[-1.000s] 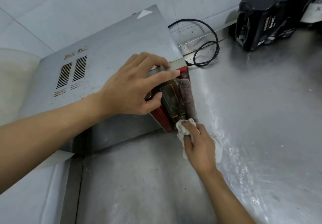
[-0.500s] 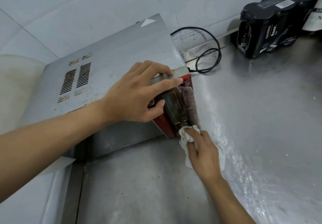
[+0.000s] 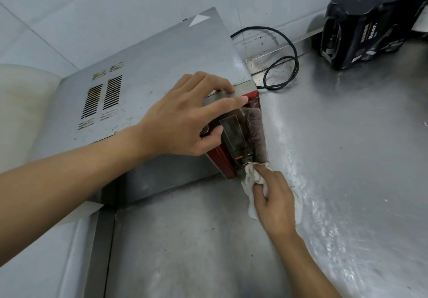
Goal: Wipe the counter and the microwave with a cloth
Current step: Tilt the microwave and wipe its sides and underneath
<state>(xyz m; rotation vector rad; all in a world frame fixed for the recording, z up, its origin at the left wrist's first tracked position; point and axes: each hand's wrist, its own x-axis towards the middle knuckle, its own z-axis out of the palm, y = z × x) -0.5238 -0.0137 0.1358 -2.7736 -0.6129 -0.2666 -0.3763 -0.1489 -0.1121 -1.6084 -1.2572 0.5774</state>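
A grey metal microwave [image 3: 148,70] with a red front panel stands on the steel counter [image 3: 347,158] against the wall. My left hand [image 3: 185,121] rests on its top front corner, fingers spread over the edge and thumb on the red front. My right hand [image 3: 275,200] presses a crumpled white cloth [image 3: 251,177] against the bottom of the front panel, where it meets the counter. Part of the cloth is hidden under that hand.
A black power cable [image 3: 282,66] loops on the counter behind the microwave. A shrink-wrapped pack of black beer cans [image 3: 368,24] stands at the back right. A pale board [image 3: 20,112] leans at the left. The counter to the right shines wet.
The view has drifted slightly, so everything sits lower in frame. My right hand with the cloth has stayed at the bottom of the front panel; my left hand holds its place.
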